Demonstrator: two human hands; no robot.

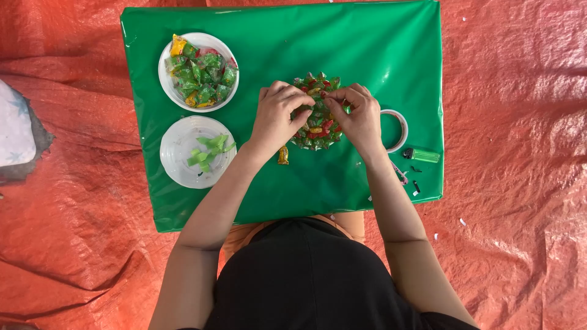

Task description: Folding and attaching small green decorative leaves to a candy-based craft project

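Working at the middle of the frame, the left hand [276, 116] and the right hand [358, 116] meet over a round cluster of small green and red wrapped candies [315, 131], which sits at the centre of the shiny green plastic-covered board [379, 55]. Both hands have their fingers curled inward, fingertips pinched together on candies at the top of the cluster; exactly which piece each hand grips cannot be told, as the fingers cover it.

Two white round plates lie in the left part of the board. The upper white plate [168, 61] is heaped with wrapped candies in green, yellow and red, too many and too overlapped to count. The lower white plate [177, 153] holds a few light green strips [210, 148], roughly half a dozen, the count uncertain.

One loose yellow-orange wrapped candy [283, 155] lies just below the left hand. One white roll of tape [398, 125] shows to the right of the right hand, partly hidden behind it. One green lighter [422, 155] lies near the board's right edge, with a few small dark scraps below it that are hard to make out.

An orange tarpaulin [513, 122] spreads under everything. A pale fabric object [15, 134] is cut off at the left edge.
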